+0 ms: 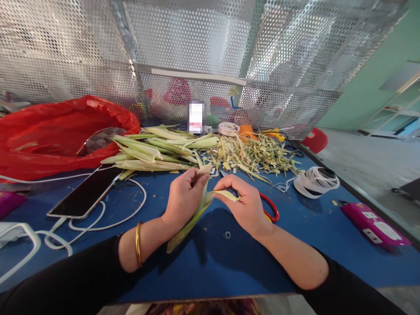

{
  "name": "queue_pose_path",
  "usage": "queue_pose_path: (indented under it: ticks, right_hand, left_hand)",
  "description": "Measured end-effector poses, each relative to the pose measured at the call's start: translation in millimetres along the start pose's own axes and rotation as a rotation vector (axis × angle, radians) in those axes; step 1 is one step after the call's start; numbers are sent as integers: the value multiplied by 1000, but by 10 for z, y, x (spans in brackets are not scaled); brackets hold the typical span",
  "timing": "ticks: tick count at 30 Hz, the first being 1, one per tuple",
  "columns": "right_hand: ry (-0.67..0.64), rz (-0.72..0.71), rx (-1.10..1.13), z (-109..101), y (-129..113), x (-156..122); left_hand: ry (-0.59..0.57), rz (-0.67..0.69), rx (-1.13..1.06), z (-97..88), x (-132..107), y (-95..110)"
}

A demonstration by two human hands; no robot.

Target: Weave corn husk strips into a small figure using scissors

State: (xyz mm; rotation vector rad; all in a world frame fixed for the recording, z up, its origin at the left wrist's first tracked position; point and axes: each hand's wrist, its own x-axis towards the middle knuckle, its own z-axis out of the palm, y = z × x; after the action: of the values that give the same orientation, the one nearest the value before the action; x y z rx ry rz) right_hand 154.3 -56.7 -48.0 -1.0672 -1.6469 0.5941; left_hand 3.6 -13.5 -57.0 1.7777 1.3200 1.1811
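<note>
Head view, by size: blue table (256,271); red bag (49,131), far left; pile of husks (164,146), beside the bag; heap of scraps (256,153), right of the pile; left hand (183,197), thumb and fingers pressed around a long husk (186,231) that slants over the table, nearer than the pile; right hand (247,210), thumb and fingertips pinching a pale strip (226,194) just beside that husk; red-handled scissors (276,211), partly hidden by the right hand, whether gripped cannot be told.

Yellow-green husk (196,215), blue tabletop (210,282), red bag (62,120), black-and-white spool (313,184), magenta packet (374,223)
</note>
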Motion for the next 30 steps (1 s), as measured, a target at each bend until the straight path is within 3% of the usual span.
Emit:
queue_pose_path:
  ticks: [4,7,10,16,19,24,27,30]
  right_hand:
    - [-89,222,75,51,26,6]
    - [-131,235,77,58,28,-6]
    - [-110,147,40,21,-10,-24]
    - [-179,-164,16,-49,-41,-42]
    - [-90,-176,-31,-49,-10,-41]
    - [135,-143,-121,-73,43,-19]
    - [234,-124,-151,-109,68,11]
    - [294,-25,-106,-120,95,46]
  left_hand:
    - [-32,62,60,-14,-49,68]
    - [-26,67,74,-22,-48,72]
    - [-15,42,53,-34,8,14]
    - [59,-69,-71,-70,148,-57]
    - [-82,-156,-274,-69,134,5]
    - [-493,-284,-520,-52,41,99]
    - [-575,-372,-604,-49,7,125]
    - [-574,-430,-652,-39,-9,136]
